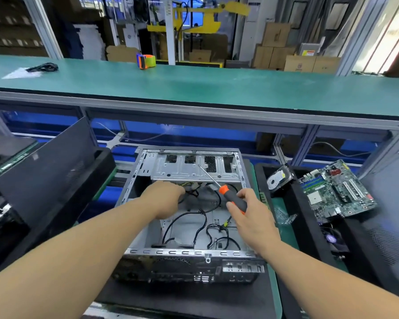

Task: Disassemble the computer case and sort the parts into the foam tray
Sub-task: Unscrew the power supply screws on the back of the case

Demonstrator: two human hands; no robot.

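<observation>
An open computer case (134, 251) lies on the bench with its metal drive cage (182, 170) at the far end and loose black cables (203, 223) on its floor. My left hand (165, 199) reaches inside under the drive cage, fingers curled down among the cables; what they hold is hidden. My right hand (251, 215) grips an orange-and-black screwdriver (232, 198) whose shaft points up-left over the cage. The black foam tray (309, 226) on the right holds a motherboard (336, 192) and a hard drive (279, 179).
A black side panel (46, 166) leans on the left against another black tray (101, 162). A fan (332, 239) lies in the right tray. A raised green shelf (194, 88) spans the back, with a tape dispenser (146, 61) and a coiled cable (43, 67).
</observation>
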